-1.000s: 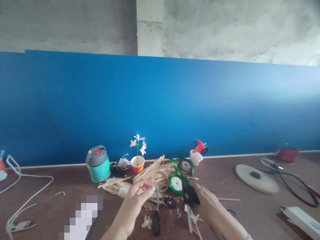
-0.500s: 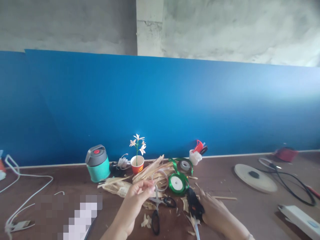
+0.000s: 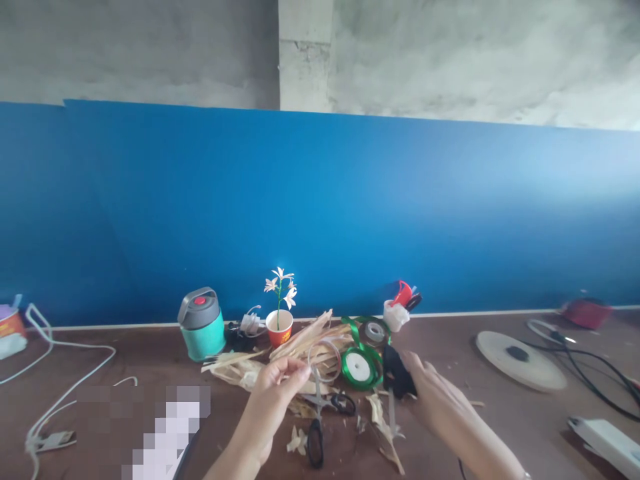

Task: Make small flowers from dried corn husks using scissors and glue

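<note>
My left hand [image 3: 280, 393] is closed in a pinch, thumb against forefinger; whatever lies between the fingertips is too small to make out. Just beyond them is a thin pale ring [image 3: 339, 363], and I cannot tell whether they touch it. My right hand [image 3: 425, 387] is wrapped around a black hot glue gun [image 3: 399, 373], with a translucent glue stick [image 3: 392, 413] sticking out toward me. Between my hands lie scissors [image 3: 315, 443] with black handles. Dried corn husks [image 3: 300, 337] spread behind my left hand, beside a green ribbon spool [image 3: 357, 366].
A red paper cup [image 3: 280, 337] holds white flowers [image 3: 283, 287] on a green stem. Left of it stands a teal container [image 3: 203, 340]. Husk scraps [image 3: 297, 440] litter the brown table. A round disc [image 3: 537, 373], a black cable [image 3: 595, 380] and a white box [image 3: 607, 443] are at right.
My right hand has lifted the glue gun up and away from me, off the husk scraps. My left hand keeps its pinch. The whole view has shifted slightly.
</note>
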{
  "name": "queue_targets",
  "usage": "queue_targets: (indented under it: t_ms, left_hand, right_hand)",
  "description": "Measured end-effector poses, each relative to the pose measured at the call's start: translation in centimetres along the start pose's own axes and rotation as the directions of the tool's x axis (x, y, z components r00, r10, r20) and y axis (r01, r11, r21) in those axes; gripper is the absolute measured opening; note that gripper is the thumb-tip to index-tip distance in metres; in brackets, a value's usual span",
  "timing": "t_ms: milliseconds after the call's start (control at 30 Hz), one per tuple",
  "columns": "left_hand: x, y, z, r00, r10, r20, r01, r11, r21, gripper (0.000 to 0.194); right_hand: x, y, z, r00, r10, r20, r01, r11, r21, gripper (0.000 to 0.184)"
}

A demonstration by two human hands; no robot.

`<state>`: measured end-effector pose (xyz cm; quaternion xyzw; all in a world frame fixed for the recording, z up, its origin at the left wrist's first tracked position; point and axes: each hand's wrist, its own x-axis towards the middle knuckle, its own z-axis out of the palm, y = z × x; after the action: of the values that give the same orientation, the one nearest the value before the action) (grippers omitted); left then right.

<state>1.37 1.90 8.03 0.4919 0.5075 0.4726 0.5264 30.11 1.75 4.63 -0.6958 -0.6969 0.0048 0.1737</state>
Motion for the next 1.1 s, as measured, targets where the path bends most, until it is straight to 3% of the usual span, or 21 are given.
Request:
queue_targets:
  t_ms: [67,133,233,300,367,500,733,833,1100]
  left_hand:
    - [0.1,-0.1,0.1,1.0,0.006,-0.008,-0.006,1.0,0.022,0.021]
    - [0.1,-0.3,0.1,1.0,0.014,-0.001,-0.014,0.999,0.044,0.022]
    - [0.3,-0.5,0.2,0.999,0.042,0.012,-0.043,0.997,0.067,0.022]
    - [0.3,-0.6,0.2,0.998,0.063,0.019,-0.064,0.995,0.073,0.021]
    - [0.4,-0.6,0.1,0.997,0.068,0.024,-0.069,0.995,0.078,0.022]
    - [0.4,-0.4,0.0,0.998,0.047,0.047,-0.05,0.996,0.073,0.022]
    - [0.5,-0.5,0.1,0.995,0.03,0.091,-0.036,0.997,0.065,0.022]
    - [0.4,-0.4,0.0,0.992,0.1,0.081,-0.109,0.987,0.116,0.022]
    - [0.0,0.0,0.1,0.932,0.354,0.074,-0.36,0.897,0.254,0.017]
  right_hand:
    - [0.8,-1.9,-1.2,0.993,0.086,-0.077,-0.074,0.987,0.145,0.041]
    - [1.4,-4.7,-1.9,0.99,0.132,-0.05,-0.098,0.897,0.432,0.03]
    - [1.6,-9.7,-2.3,0.991,0.104,0.085,-0.129,0.558,0.819,0.023]
    - [1.5,-12.5,-2.1,0.982,0.089,0.165,-0.186,0.378,0.907,0.025]
    - [1.4,-14.1,-1.9,0.972,0.128,0.196,-0.225,0.281,0.933,0.024]
    - [1.7,-14.6,-1.2,0.962,0.206,0.177,-0.23,0.272,0.934,0.019]
    - [2.0,-14.1,-0.9,0.972,0.178,0.152,-0.189,0.211,0.959,0.016]
    - [2.0,-14.3,-1.2,0.973,0.201,0.116,-0.157,0.204,0.966,0.015]
    - [1.9,-14.3,-1.3,0.972,0.227,0.062,-0.136,0.327,0.935,0.02]
